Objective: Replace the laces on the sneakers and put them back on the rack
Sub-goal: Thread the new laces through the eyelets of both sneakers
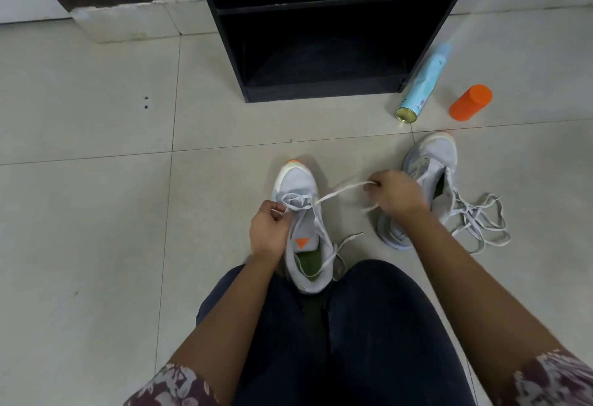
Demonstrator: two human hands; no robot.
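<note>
A grey sneaker (296,182) is set upright at frame centre, btwn the knees, toe toward the top. One end of its white lace (340,190) is pinched by the L hand (269,232) at the eyelets. The other stretch is gripped in the curled R hand (398,195) and drawn taut. A 2nd sneaker (433,158) is seen centre right w/ loose laces (481,222) beside it. The black rack (321,93) is placed top centre, w/ a spray can (423,84) and an orange container (470,102) laid to its right.
</note>
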